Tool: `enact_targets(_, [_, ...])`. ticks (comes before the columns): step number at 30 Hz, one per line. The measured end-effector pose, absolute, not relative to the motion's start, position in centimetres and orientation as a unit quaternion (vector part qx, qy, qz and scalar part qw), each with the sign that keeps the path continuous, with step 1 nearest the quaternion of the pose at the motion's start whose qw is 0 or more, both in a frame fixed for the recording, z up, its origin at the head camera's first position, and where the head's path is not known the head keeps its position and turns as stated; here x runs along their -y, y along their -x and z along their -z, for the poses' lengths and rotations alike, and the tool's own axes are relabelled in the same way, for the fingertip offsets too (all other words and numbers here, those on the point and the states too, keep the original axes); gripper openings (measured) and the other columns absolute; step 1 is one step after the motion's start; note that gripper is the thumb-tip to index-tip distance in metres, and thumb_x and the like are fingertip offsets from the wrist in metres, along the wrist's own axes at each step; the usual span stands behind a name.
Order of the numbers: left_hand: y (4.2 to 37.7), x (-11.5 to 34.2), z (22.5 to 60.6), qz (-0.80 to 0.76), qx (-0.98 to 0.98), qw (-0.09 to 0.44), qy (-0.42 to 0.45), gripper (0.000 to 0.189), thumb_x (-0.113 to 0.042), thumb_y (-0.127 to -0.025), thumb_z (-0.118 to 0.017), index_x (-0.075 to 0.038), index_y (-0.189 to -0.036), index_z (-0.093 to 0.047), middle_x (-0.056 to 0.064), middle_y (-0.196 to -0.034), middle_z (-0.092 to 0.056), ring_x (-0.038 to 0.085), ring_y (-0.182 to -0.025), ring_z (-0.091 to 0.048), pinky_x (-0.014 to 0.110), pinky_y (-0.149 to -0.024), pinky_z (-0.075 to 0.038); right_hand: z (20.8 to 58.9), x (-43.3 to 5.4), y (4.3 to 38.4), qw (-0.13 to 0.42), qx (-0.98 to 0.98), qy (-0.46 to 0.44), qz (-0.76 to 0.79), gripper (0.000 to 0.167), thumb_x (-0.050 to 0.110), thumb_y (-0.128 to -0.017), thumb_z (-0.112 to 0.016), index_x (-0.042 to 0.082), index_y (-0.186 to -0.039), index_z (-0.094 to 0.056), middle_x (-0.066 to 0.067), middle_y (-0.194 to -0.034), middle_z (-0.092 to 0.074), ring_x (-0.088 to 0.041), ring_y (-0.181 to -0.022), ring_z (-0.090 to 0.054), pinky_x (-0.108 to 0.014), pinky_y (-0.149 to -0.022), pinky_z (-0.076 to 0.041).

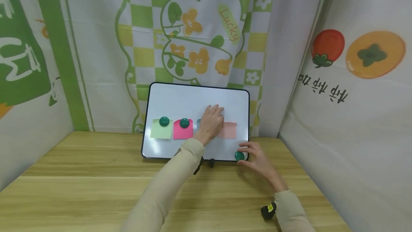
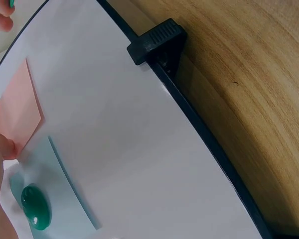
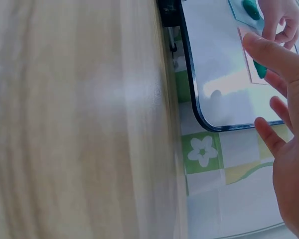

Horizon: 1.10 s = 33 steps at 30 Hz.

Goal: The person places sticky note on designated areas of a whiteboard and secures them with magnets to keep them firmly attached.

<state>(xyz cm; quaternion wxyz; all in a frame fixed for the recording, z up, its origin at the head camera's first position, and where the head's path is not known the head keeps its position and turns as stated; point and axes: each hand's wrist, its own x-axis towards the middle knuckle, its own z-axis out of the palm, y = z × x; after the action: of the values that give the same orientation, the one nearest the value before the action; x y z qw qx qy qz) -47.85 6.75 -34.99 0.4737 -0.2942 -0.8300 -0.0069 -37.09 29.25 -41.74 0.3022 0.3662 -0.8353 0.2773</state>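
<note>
A whiteboard (image 1: 180, 99) with a dark frame leans at the back of the table. My left hand (image 1: 210, 122) reaches over it, its thumb (image 2: 5, 147) touching the edge of a salmon sticky note (image 1: 229, 130). Beside that note, a light blue note (image 2: 65, 186) bears a green round magnet (image 2: 36, 206); my left hand mostly hides both in the head view. At the board's lower right corner, my right hand (image 1: 257, 158) pinches another green magnet (image 1: 239, 156) between thumb and fingers.
On the board's left, a pale green note (image 1: 161, 131) and a hot pink note (image 1: 182, 132) each carry a green magnet. A black clip-like foot (image 2: 159, 42) grips the board's lower edge. Printed curtains (image 1: 141, 28) surround the wooden table (image 1: 96, 182).
</note>
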Motion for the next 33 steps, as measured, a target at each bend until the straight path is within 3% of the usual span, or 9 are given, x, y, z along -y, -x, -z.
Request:
enact_targets(7, [47.9, -7.0, 35.2, 0.006, 0.845, 0.453, 0.286, 0.013, -0.017, -0.09, -0.068, -0.008, -0.09, -0.077, 0.005, -0.132, -0.064, 0.027, -0.132, -0.053, 0.048, -0.114, -0.039, 41.5, -28.6, 37.9, 0.37, 0.813, -0.358, -0.273, 0.044, 0.002, -0.066, -0.088, 0.001, -0.106, -0.073, -0.02, -0.121, -0.063, -0.038, -0.117, -0.048, -0.044, -0.101, -0.038])
enact_targets(14, [47.7, -6.9, 35.3, 0.0, 0.854, 0.445, 0.27, 0.015, -0.021, -0.091, -0.067, -0.01, -0.095, -0.077, 0.003, -0.134, -0.062, 0.025, -0.133, -0.052, 0.047, -0.115, -0.038, 40.6, -27.4, 38.4, 0.393, 0.814, -0.338, -0.262, 0.043, 0.006, -0.068, -0.088, -0.002, -0.107, -0.072, -0.023, -0.124, -0.063, -0.048, -0.122, -0.047, -0.063, -0.103, -0.037])
enact_targets(17, [47.7, -6.9, 35.2, 0.004, 0.855, 0.442, 0.27, 0.015, -0.022, -0.091, -0.069, -0.01, -0.095, -0.077, 0.003, -0.135, -0.062, 0.026, -0.134, -0.051, 0.048, -0.116, -0.037, 40.3, -27.1, 38.8, 0.391, 0.823, -0.318, -0.262, 0.042, 0.006, -0.07, -0.088, -0.002, -0.108, -0.072, -0.023, -0.126, -0.062, -0.049, -0.126, -0.045, -0.065, -0.105, -0.036])
enact_targets(23, [47.7, -6.8, 35.2, 0.002, 0.861, 0.431, 0.269, 0.016, -0.024, -0.091, -0.069, -0.012, -0.096, -0.078, 0.004, -0.137, -0.061, 0.026, -0.135, -0.049, 0.048, -0.117, -0.035, 39.3, -26.4, 40.1, 0.398, 0.82, -0.307, -0.273, 0.04, 0.006, -0.072, -0.087, -0.004, -0.107, -0.071, -0.024, -0.128, -0.061, -0.05, -0.129, -0.044, -0.066, -0.108, -0.033])
enact_targets(33, [47.7, -6.8, 35.0, -0.001, 0.866, 0.426, 0.262, 0.019, -0.03, -0.088, -0.073, -0.015, -0.098, -0.078, 0.004, -0.139, -0.059, 0.026, -0.137, -0.046, 0.05, -0.118, -0.032, 37.6, -25.3, 42.5, 0.413, 0.838, -0.272, -0.232, 0.04, 0.012, -0.076, -0.086, -0.003, -0.11, -0.072, -0.021, -0.13, -0.06, -0.041, -0.127, -0.048, -0.057, -0.109, -0.037])
